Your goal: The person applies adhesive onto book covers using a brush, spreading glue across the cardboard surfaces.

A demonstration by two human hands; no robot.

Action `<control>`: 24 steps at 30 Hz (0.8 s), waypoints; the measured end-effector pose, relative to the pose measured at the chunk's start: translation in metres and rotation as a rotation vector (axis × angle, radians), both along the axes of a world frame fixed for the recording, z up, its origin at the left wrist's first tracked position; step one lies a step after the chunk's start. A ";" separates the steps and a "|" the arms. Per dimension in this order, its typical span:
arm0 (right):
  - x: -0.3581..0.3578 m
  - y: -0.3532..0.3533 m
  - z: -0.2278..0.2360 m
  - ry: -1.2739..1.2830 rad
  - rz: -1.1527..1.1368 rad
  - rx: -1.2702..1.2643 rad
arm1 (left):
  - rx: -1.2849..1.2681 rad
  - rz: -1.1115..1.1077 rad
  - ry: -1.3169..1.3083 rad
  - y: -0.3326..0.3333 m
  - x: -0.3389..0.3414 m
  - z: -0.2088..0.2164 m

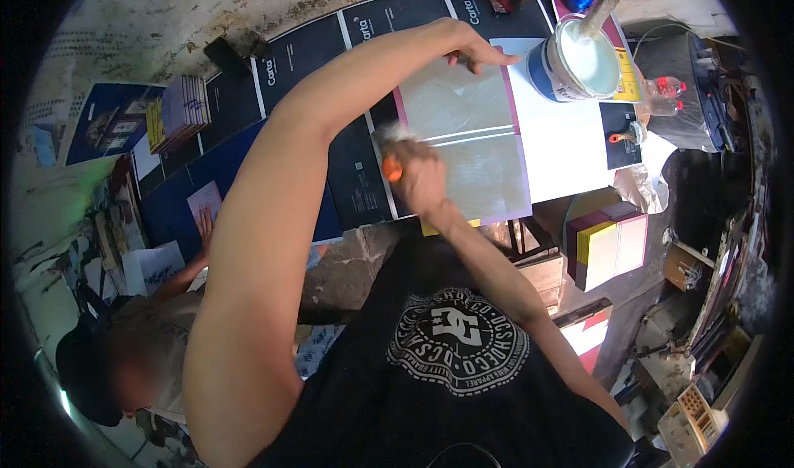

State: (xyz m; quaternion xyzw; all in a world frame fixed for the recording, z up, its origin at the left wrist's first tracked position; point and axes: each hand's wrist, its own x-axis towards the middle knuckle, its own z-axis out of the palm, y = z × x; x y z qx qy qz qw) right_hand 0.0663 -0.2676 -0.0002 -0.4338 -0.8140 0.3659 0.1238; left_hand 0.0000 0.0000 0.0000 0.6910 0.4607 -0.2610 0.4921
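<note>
My left arm stretches across the table, and my left hand (471, 48) rests at the top of a pink-edged cover sheet (473, 102). One finger points right over a white sheet (571, 162); the others are partly bent and hold nothing visible. Closed around the orange handle of a brush (392, 168) is my right hand (423, 178), at the cover sheet's left edge. The brush's pale bristles are blurred. Two grey panels with a wet-looking sheen lie on the cover sheet, split by narrow pale strips. A bucket (550, 72) of whitish paste stands to its right.
A wooden stick (610, 3) leans in the bucket. Another brush (633, 134) and plastic bottles (664, 96) sit at right. Stacked covers (614, 251) lie below the table edge; a book stack (178, 114) stands at left. A co-worker's hand (204, 220) touches a small card.
</note>
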 end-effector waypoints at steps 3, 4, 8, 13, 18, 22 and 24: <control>0.022 -0.043 0.006 0.132 0.023 0.195 | -0.016 -0.023 0.093 -0.026 -0.002 0.005; 0.041 -0.021 0.002 0.225 0.071 0.427 | 0.054 0.034 0.083 -0.015 -0.014 0.018; 0.075 0.036 0.022 0.069 -0.287 0.523 | 0.085 0.109 -0.014 -0.044 -0.013 0.030; 0.037 0.016 -0.029 0.028 -0.163 0.420 | 0.074 0.064 0.046 -0.039 0.004 0.034; 0.063 -0.050 0.003 0.141 0.272 0.374 | 0.102 0.125 0.026 -0.025 -0.010 -0.021; 0.095 -0.011 0.024 0.040 -0.093 0.480 | 0.085 0.089 0.030 -0.030 0.020 -0.033; 0.088 0.002 0.002 0.024 -0.119 0.364 | 0.036 0.111 0.041 -0.025 0.026 -0.041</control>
